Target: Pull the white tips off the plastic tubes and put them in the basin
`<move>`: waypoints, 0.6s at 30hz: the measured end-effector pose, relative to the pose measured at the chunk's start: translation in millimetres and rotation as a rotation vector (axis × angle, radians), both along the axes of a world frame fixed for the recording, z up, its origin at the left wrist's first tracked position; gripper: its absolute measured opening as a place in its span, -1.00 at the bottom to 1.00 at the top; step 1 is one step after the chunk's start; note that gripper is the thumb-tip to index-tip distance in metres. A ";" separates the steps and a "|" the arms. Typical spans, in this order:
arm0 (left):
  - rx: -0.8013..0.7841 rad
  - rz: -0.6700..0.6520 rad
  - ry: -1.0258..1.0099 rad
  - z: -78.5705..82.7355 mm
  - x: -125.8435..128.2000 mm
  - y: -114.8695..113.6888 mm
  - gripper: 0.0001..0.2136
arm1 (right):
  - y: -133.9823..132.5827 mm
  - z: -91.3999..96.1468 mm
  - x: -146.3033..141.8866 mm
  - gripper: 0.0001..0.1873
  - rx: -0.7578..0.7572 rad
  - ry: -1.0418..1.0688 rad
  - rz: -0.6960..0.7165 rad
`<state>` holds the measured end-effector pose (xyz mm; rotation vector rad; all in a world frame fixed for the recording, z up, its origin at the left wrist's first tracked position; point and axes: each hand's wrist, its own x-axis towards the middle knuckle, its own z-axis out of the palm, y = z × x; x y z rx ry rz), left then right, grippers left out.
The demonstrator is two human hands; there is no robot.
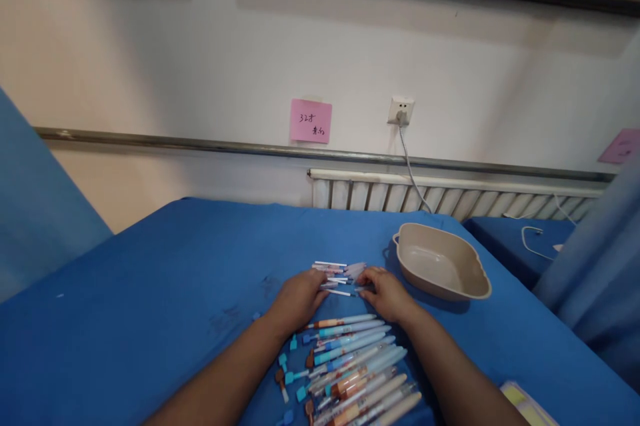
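Note:
Several thin white sticks that look like pen refills [338, 292] lie crosswise between my two hands, with pale pinkish pen parts [355, 270] just beyond. My left hand [299, 296] is closed at the left ends of the refills, fingers curled round them. My right hand [387, 294] is closed too, its thumb and fingers pinched by the right ends at a small translucent piece that I cannot make out. Nearer to me a row of pastel pens [360, 366] lies side by side, in blue, orange and clear. Small blue and brown square-headed pieces [283, 363] are scattered left of them.
A beige plastic basin [440, 263] stands right of my right hand on the blue-covered table [150, 293]. A yellow-and-white pad [527, 406] is at the lower right. Behind are a radiator [380, 194], a plugged socket [401, 111] with a cable, and a pink note [311, 121].

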<state>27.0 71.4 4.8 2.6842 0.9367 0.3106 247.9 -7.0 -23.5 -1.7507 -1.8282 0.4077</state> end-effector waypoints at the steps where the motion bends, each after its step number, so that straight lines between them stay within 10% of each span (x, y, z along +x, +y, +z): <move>1: 0.015 -0.001 -0.008 -0.4 0.3 -0.1 -0.84 | -0.8 2.0 -2.1 -0.79 0.016 -0.043 -0.015; 9: 0.097 -0.104 -0.069 -1.1 -0.3 1.1 -0.94 | -5.6 16.0 -7.6 -0.93 0.091 -0.116 -0.163; 18: 0.098 -0.047 -0.137 -2.8 -0.8 1.2 -0.81 | -10.0 0.9 -22.8 -0.77 -0.309 0.347 0.268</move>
